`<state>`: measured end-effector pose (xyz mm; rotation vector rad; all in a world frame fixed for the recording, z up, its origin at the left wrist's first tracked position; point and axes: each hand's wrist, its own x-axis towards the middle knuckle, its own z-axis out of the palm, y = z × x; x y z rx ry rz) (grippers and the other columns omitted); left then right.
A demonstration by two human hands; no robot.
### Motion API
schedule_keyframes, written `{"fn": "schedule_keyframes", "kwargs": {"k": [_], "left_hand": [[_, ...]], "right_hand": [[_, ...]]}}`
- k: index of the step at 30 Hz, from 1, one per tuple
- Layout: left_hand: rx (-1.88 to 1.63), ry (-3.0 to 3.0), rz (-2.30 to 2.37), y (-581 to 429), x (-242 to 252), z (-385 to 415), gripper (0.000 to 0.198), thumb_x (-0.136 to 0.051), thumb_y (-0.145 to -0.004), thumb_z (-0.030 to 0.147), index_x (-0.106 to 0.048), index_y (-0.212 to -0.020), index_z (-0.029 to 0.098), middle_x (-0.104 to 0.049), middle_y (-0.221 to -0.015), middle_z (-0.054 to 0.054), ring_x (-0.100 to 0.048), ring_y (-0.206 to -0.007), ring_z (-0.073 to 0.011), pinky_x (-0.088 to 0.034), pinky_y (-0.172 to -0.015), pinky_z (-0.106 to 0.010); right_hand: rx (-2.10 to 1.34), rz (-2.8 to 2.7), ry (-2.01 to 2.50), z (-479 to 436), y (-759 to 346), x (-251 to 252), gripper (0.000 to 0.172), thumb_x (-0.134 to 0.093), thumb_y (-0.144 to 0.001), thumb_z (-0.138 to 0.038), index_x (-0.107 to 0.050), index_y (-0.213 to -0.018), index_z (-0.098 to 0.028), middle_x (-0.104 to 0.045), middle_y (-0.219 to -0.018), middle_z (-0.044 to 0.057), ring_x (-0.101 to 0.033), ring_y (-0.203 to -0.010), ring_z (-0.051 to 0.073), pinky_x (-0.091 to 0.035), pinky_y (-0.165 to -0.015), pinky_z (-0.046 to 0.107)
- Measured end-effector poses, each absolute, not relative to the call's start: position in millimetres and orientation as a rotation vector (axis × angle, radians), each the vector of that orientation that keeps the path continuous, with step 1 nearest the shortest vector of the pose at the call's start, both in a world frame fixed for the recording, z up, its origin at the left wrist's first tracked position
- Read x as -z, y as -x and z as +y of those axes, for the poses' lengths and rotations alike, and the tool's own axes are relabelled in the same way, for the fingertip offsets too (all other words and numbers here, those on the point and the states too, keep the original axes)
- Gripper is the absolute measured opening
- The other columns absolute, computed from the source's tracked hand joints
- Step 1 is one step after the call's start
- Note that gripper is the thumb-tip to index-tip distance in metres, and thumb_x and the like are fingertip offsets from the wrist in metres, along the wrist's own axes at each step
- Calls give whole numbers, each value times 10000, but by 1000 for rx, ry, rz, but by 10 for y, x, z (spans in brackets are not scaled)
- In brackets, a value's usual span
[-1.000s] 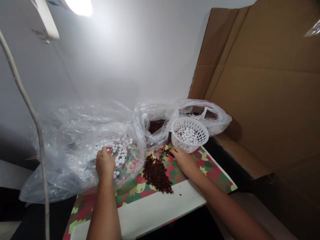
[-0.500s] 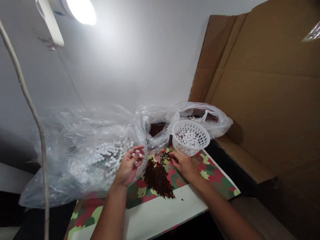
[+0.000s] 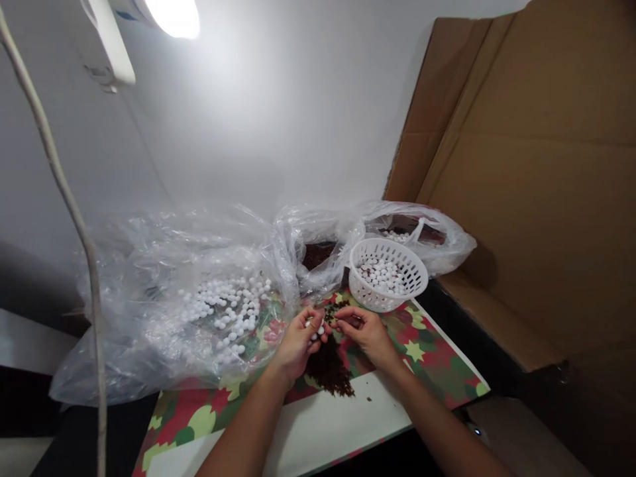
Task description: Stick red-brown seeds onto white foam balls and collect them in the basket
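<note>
My left hand (image 3: 301, 339) is curled around several small white balls (image 3: 318, 331), with its thumb and fingertips pressed together. Close beside it on the right, my right hand (image 3: 366, 331) has its thumb and fingers pinched; what lies between them is too small to make out. Under both hands a heap of small dark reddish-brown pieces (image 3: 332, 374) rests on the patterned sheet (image 3: 422, 351). Just behind my right hand stands a white slotted basket (image 3: 362, 288) holding many white balls with dark red bits among them.
A large clear plastic bag (image 3: 149, 344) with loose white balls (image 3: 233, 318) spreads over the left side. Another bag (image 3: 311, 281) at the back holds dark pieces. Cardboard (image 3: 536, 172) walls the right; a cable (image 3: 74, 212) hangs at left, near a lit lamp (image 3: 173, 16).
My left hand has moved right, away from the bag of balls, and its fingers have closed more. My right hand has lifted slightly from the dark pieces, and the two hands now nearly meet.
</note>
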<state>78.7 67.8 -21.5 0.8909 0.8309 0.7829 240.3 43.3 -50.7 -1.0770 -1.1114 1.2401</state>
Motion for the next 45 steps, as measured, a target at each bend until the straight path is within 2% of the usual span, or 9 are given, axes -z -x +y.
{"fn": "schedule_keyframes", "kwargs": {"k": [5,11,17,23,29,36,41,45], "left_hand": [[-776,-857,784,-790,242,670,418,-726,-686,399,-479,-909,146,-613,-812,-37,-517,-657,-56,-261,-487,-142],[-741,-866,745,-831,245,635,342,-687,-733,406,-504,-787,122,-543,-683,-8,-438,-592,-40,-225,-494,-163],[-787,-837,700,-872,251,602,332,-693,-741,360,-461,-762,124,-529,-689,-6,-432,-594,-40,-256,-525,-173],[-813,-836,677,-864,268,605,350,-704,-728,367,-449,-748,129,-525,-668,-3,-415,-574,-43,-252,-522,-178],[-831,-848,692,-857,272,599,331,-685,-751,345,-438,-724,127,-510,-639,7,-391,-553,-35,-252,-524,-178],[-846,-823,720,-847,319,614,341,-691,-745,344,-425,-724,133,-495,-627,13,-414,-559,-37,-265,-518,-172],[-850,-847,741,-824,283,642,348,-694,-740,351,-427,-712,129,-476,-632,20,-403,-549,-29,-265,-504,-166],[-811,-856,783,-833,256,658,363,-705,-720,376,-440,-736,127,-488,-691,18,-410,-568,-21,-277,-503,-148]], "right_hand": [[-1100,-1110,1111,423,-2417,487,303,-683,-722,-401,-642,-824,-119,-653,-890,78,-639,-791,145,-524,-741,255],[-847,-1230,1195,363,-2372,441,256,-631,-789,-383,-671,-821,-132,-656,-837,65,-602,-737,128,-489,-678,222],[-560,-1390,1185,310,-2315,417,165,-595,-830,-299,-679,-801,-161,-659,-845,47,-612,-785,127,-491,-717,226],[-449,-1497,1158,316,-2309,459,145,-567,-851,-265,-688,-848,-187,-669,-884,40,-622,-837,130,-501,-778,244],[-433,-1581,1122,294,-2320,439,166,-538,-870,-219,-691,-931,-200,-667,-935,33,-618,-899,119,-495,-830,240],[-401,-1620,1037,321,-2303,462,161,-556,-860,-191,-698,-936,-187,-656,-942,45,-614,-890,112,-500,-801,225],[-613,-1591,1008,335,-2327,478,160,-596,-840,-236,-682,-966,-191,-635,-1012,56,-608,-955,131,-498,-860,249],[-877,-1440,993,333,-2321,459,375,-686,-765,-300,-601,-1117,-201,-591,-1092,65,-607,-944,137,-516,-833,248]]}}
